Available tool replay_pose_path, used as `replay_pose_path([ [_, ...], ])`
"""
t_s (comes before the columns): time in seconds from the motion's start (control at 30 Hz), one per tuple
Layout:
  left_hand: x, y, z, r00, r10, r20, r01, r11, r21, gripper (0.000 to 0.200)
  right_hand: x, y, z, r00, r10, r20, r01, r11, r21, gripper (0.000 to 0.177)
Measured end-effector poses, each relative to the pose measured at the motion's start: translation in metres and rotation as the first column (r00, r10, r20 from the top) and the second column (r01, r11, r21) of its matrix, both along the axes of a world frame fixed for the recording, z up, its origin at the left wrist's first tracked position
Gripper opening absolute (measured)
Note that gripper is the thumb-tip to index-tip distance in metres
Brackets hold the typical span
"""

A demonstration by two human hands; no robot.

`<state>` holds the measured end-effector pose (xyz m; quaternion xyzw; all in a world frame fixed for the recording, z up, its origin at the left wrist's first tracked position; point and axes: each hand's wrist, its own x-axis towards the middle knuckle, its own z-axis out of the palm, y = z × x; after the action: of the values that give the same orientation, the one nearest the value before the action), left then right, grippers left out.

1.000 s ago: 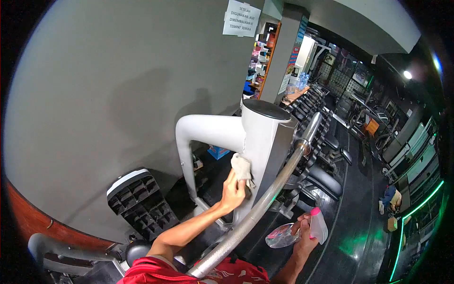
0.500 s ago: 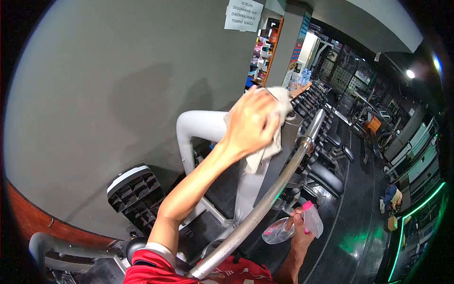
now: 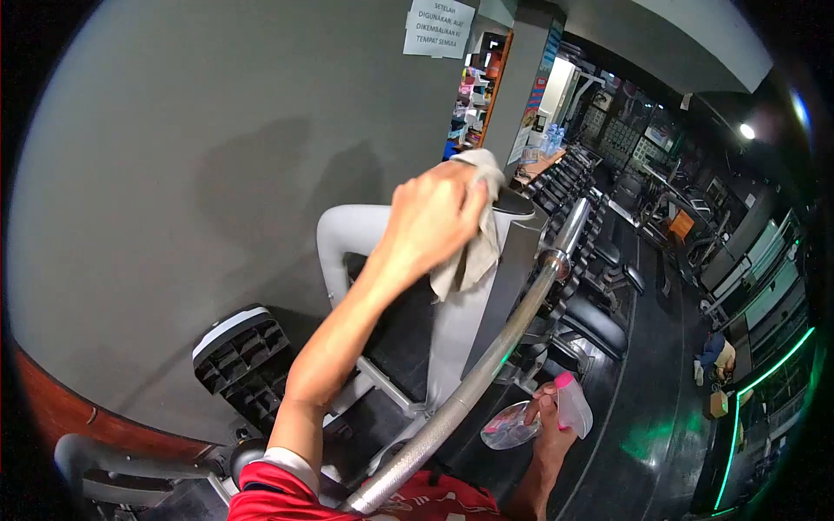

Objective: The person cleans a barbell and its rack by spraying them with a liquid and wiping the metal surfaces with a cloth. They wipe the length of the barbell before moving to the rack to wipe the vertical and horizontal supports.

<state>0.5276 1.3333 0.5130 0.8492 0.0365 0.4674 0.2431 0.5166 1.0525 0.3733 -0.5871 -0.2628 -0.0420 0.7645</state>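
Observation:
My left hand (image 3: 432, 217) is closed on a pale cloth (image 3: 473, 260), which hangs below the fingers beside the top of a grey machine frame (image 3: 458, 352). Low at the right, my right hand (image 3: 549, 425) grips a clear spray bottle (image 3: 508, 427) with a pink and white nozzle head. A long metal bar (image 3: 469, 391) runs diagonally between my two arms, from my body up to the right. The palm side of my left hand is hidden.
A grey wall (image 3: 217, 156) bears a paper sign (image 3: 439, 28). A black step-like pedal (image 3: 248, 360) stands at the lower left. Dumbbells (image 3: 565, 182) line a rack beyond the bar. A person (image 3: 717, 356) is low near the floor at the far right.
My left hand and the cloth have moved left, uncovering a round dark top on the machine frame. My right hand and the bottle have hardly moved.

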Motion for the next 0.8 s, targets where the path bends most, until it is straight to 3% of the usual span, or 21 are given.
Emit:
replay_pose_path([
  [0.07, 0.007, -0.010, -0.010, 0.975, -0.133, 0.176, 0.083, 0.960, 0.267, 0.026, 0.000, 0.001, 0.000, 1.000, -0.003, 0.001, 0.003, 1.000, -0.004, 0.020],
  [0.1, 0.007, -0.020, -0.013, 0.977, -0.145, 0.155, 0.089, 0.943, 0.321, 0.027, 0.001, 0.002, 0.000, 1.000, -0.006, 0.006, 0.006, 1.000, -0.007, 0.020],
  [0.23, 0.012, -0.014, -0.014, 0.958, -0.170, 0.230, 0.091, 0.944, 0.318, 0.027, -0.002, 0.001, 0.000, 0.999, 0.033, 0.000, -0.033, 0.999, 0.011, 0.020],
  [0.3, 0.007, -0.011, -0.003, 0.992, -0.034, 0.121, 0.012, 0.984, 0.180, 0.028, -0.006, -0.001, 0.001, 0.999, 0.024, -0.025, -0.024, 1.000, 0.016, 0.021],
  [0.33, 0.002, -0.013, 0.002, 0.998, 0.057, -0.025, -0.057, 0.998, 0.024, 0.031, -0.007, -0.003, 0.000, 0.999, 0.018, -0.031, -0.017, 1.000, 0.016, 0.021],
  [0.4, -0.001, -0.002, 0.014, 0.931, 0.277, -0.240, -0.293, 0.955, -0.036, 0.033, -0.008, -0.010, -0.004, 1.000, -0.009, 0.001, 0.009, 0.999, 0.044, 0.021],
  [0.47, 0.002, 0.022, 0.012, 0.853, 0.430, -0.294, -0.453, 0.892, -0.009, 0.035, -0.009, -0.017, -0.004, 0.998, -0.055, -0.010, 0.055, 0.998, 0.041, 0.021],
  [0.53, 0.006, 0.043, -0.004, 0.926, 0.366, -0.092, -0.373, 0.924, -0.082, 0.038, -0.011, -0.023, -0.002, 0.996, -0.085, -0.004, 0.085, 0.996, 0.034, 0.020],
  [0.57, 0.001, 0.038, 0.001, 0.962, 0.269, -0.057, -0.275, 0.944, -0.185, 0.032, -0.010, -0.026, -0.002, 0.995, -0.101, -0.002, 0.101, 0.994, 0.044, 0.020],
  [0.6, 0.003, 0.034, 0.002, 0.965, 0.257, -0.055, -0.262, 0.949, -0.176, 0.032, -0.010, -0.029, -0.003, 0.995, -0.099, 0.017, 0.099, 0.995, 0.010, 0.018],
  [0.67, 0.007, 0.026, 0.002, 0.963, 0.081, 0.257, -0.027, 0.978, -0.208, 0.025, -0.013, -0.031, -0.004, 0.995, -0.097, 0.028, 0.097, 0.995, -0.020, 0.015],
  [0.7, 0.005, 0.018, 0.009, 0.941, -0.041, 0.336, 0.089, 0.987, -0.130, 0.020, -0.013, -0.030, -0.002, 0.995, -0.084, 0.049, 0.085, 0.996, -0.020, 0.015],
  [0.73, 0.013, 0.015, 0.011, 0.880, -0.127, 0.457, 0.109, 0.992, 0.065, 0.020, -0.014, -0.030, -0.001, 0.995, -0.072, 0.070, 0.074, 0.997, -0.021, 0.015],
  [0.8, 0.014, 0.010, 0.014, 0.923, -0.255, 0.289, 0.076, 0.855, 0.513, 0.022, -0.016, -0.030, 0.002, 0.996, -0.058, 0.063, 0.060, 0.998, -0.020, 0.015],
])
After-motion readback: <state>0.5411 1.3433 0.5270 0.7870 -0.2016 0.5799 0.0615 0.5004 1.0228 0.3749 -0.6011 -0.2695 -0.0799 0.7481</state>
